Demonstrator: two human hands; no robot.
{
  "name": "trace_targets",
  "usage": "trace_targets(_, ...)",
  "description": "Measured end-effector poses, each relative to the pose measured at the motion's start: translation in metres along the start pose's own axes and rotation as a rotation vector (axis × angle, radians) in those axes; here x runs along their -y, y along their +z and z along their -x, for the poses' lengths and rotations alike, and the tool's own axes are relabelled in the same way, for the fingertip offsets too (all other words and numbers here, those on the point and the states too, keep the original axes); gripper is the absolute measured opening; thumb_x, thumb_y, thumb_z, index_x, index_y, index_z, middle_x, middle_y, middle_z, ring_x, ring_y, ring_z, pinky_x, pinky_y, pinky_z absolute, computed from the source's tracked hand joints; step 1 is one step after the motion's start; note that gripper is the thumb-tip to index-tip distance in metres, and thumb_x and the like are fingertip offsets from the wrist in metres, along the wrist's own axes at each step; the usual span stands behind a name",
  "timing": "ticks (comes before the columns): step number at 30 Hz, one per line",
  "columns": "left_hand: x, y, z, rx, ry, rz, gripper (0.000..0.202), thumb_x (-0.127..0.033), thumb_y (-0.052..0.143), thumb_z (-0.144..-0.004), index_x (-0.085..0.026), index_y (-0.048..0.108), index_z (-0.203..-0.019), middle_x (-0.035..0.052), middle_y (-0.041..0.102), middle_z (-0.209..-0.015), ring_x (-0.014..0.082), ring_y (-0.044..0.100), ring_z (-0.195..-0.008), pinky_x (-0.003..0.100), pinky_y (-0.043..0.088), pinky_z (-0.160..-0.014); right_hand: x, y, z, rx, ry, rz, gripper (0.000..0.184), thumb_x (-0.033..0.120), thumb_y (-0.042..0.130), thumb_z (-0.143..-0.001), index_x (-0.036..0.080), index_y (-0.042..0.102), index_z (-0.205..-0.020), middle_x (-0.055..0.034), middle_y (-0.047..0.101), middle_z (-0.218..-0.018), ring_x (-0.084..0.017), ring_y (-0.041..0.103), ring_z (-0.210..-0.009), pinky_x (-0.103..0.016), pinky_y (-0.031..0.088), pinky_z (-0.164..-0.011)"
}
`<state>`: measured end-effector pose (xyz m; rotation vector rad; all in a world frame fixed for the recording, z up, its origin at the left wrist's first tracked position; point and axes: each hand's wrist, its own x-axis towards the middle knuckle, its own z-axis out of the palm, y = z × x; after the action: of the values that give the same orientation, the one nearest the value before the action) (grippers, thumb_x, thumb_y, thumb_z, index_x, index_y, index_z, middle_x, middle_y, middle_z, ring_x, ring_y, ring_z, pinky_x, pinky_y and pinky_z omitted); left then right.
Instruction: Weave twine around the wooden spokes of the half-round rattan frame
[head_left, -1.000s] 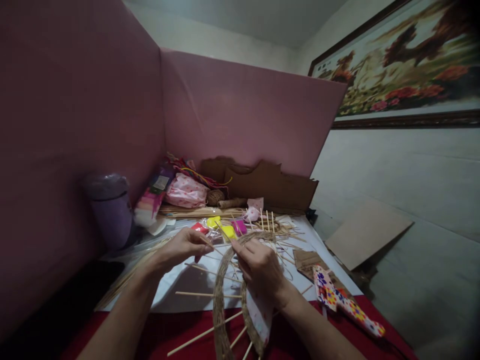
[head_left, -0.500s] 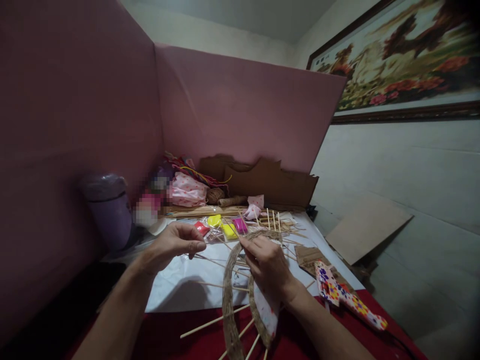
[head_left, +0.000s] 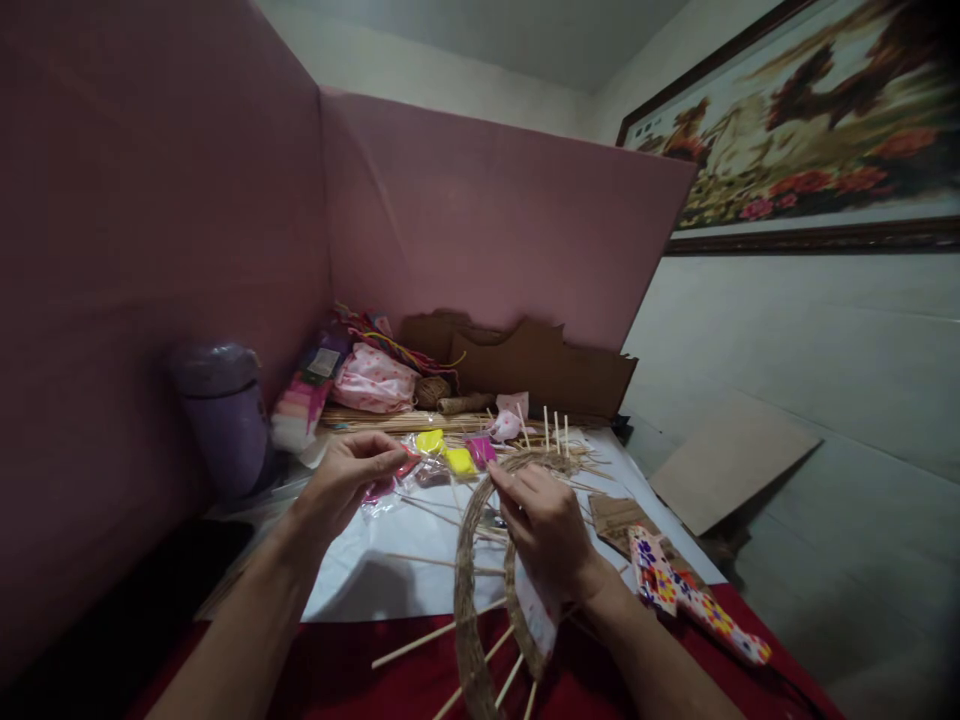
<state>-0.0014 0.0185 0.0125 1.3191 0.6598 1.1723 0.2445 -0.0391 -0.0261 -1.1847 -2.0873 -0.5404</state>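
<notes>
A round weaving of brown twine (head_left: pixel 466 590), with thin wooden sticks (head_left: pixel 420 642) radiating through it, stands tilted at the front of the table. My right hand (head_left: pixel 544 520) grips its upper rim between thumb and fingers, hiding part of it. Inside the curve, white cloth with small coloured marks (head_left: pixel 538 610) shows below that hand. To the left, apart from the weaving, my left hand (head_left: pixel 356 475) is closed in a pinch. Whatever is between its fingertips is too thin or hidden to make out. Just beyond that hand lie yellow packets (head_left: pixel 460 461) and a magenta packet (head_left: pixel 481 450).
At right a flower-patterned glue gun (head_left: pixel 697 605) lies by a cardboard piece (head_left: pixel 619 518). A purple cup (head_left: pixel 229 430) stands at left. Bundled sticks (head_left: pixel 360 422), a twine ball (head_left: pixel 432 391) and torn cardboard (head_left: pixel 540 370) line the back, before a pink partition (head_left: pixel 487 220).
My left hand has shifted slightly up and left, still pinched. My right hand keeps its grip on the weaving. The whole view has moved a little.
</notes>
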Motion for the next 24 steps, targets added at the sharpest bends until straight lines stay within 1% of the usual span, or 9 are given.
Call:
trace_targets(4, 0.005, -0.003, -0.007, -0.175, 0.112, -0.147, 0.026, -0.034, 0.081, -0.057, -0.013, 0.066, -0.057, -0.0031, 0.052, -0.048, 0.0022, 0.036, -0.043, 0.015, 0.022, -0.040, -0.010, -0.023, -0.004, -0.023, 0.022, 0.195, 0.035, 0.016, 0.044, -0.090, 0.009, 0.058, -0.120, -0.0061, 0.058, -0.071, -0.019, 0.050, -0.071, -0.029, 0.037, -0.062)
trace_targets(8, 0.001, -0.008, -0.007, -0.250, 0.161, -0.019, 0.027, -0.036, 0.079, -0.059, -0.012, 0.064, -0.058, -0.0065, 0.042, -0.043, 0.0009, 0.027, -0.039, 0.016, 0.016, -0.038, -0.023, -0.061, -0.006, -0.039, 0.053, 0.371, 0.035, 0.019, 0.045, -0.091, 0.008, 0.058, -0.121, -0.0064, 0.060, -0.073, -0.020, 0.051, -0.073, -0.030, 0.037, -0.063)
trace_targets(12, -0.020, -0.013, 0.002, -0.286, 0.260, 0.103, 0.021, -0.029, 0.077, -0.062, -0.013, 0.063, -0.060, -0.0083, 0.034, -0.041, 0.0008, 0.024, -0.038, 0.017, 0.015, -0.038, -0.036, -0.099, -0.002, -0.054, 0.092, 0.516, 0.034, 0.020, 0.046, -0.089, 0.007, 0.061, -0.117, -0.0066, 0.062, -0.072, -0.021, 0.054, -0.073, -0.030, 0.038, -0.063)
trace_targets(15, -0.045, -0.019, 0.011, -0.280, 0.348, 0.104, 0.016, -0.025, 0.074, -0.065, -0.012, 0.065, -0.065, -0.0072, 0.039, -0.042, 0.0014, 0.028, -0.039, 0.017, 0.018, -0.038, -0.042, -0.120, 0.001, -0.068, 0.128, 0.562, 0.034, 0.020, 0.046, -0.088, 0.008, 0.062, -0.115, -0.0069, 0.064, -0.072, -0.021, 0.056, -0.074, -0.030, 0.039, -0.064)
trace_targets(18, -0.069, -0.032, 0.016, -0.324, 0.463, 0.050, 0.012, -0.020, 0.074, -0.063, -0.011, 0.066, -0.065, -0.0061, 0.043, -0.042, 0.0022, 0.031, -0.039, 0.018, 0.021, -0.038, -0.042, -0.130, 0.002, -0.094, 0.156, 0.578, 0.033, 0.019, 0.046, -0.087, 0.010, 0.063, -0.114, -0.0072, 0.065, -0.073, -0.021, 0.057, -0.074, -0.030, 0.039, -0.064)
trace_targets(20, -0.079, -0.048, 0.017, -0.440, 0.517, -0.023, 0.011, -0.016, 0.073, -0.060, -0.010, 0.065, -0.064, -0.0043, 0.049, -0.044, 0.0025, 0.033, -0.038, 0.018, 0.020, -0.037, -0.041, -0.132, 0.001, -0.112, 0.163, 0.599, 0.033, 0.018, 0.046, -0.086, 0.010, 0.064, -0.112, -0.0075, 0.065, -0.072, -0.021, 0.057, -0.072, -0.030, 0.039, -0.062)
trace_targets(22, -0.085, -0.065, 0.019, -0.617, 0.532, -0.119, 0.012, -0.013, 0.073, -0.058, -0.010, 0.064, -0.066, -0.0047, 0.051, -0.046, 0.0032, 0.036, -0.039, 0.018, 0.022, -0.037, -0.040, -0.133, 0.000, -0.124, 0.179, 0.634, 0.033, 0.017, 0.046, -0.085, 0.010, 0.065, -0.111, -0.0077, 0.065, -0.070, -0.021, 0.057, -0.071, -0.030, 0.039, -0.061)
trace_targets(23, -0.087, -0.073, 0.021, -0.656, 0.534, -0.175, 0.013, -0.013, 0.073, -0.059, -0.010, 0.064, -0.068, -0.0057, 0.049, -0.046, 0.0030, 0.035, -0.039, 0.018, 0.022, -0.037, -0.040, -0.133, 0.000, -0.131, 0.188, 0.647, 0.033, 0.017, 0.046, -0.085, 0.010, 0.065, -0.111, -0.0079, 0.066, -0.070, -0.021, 0.058, -0.071, -0.030, 0.039, -0.061)
trace_targets(24, -0.088, -0.079, 0.025, -0.641, 0.529, -0.224, 0.014, -0.016, 0.073, -0.062, -0.011, 0.063, -0.071, -0.0056, 0.050, -0.047, 0.0032, 0.036, -0.040, 0.018, 0.023, -0.037, -0.041, -0.134, 0.000, -0.136, 0.198, 0.652, 0.033, 0.017, 0.046, -0.085, 0.010, 0.065, -0.111, -0.0081, 0.066, -0.072, -0.021, 0.058, -0.071, -0.030, 0.040, -0.062)
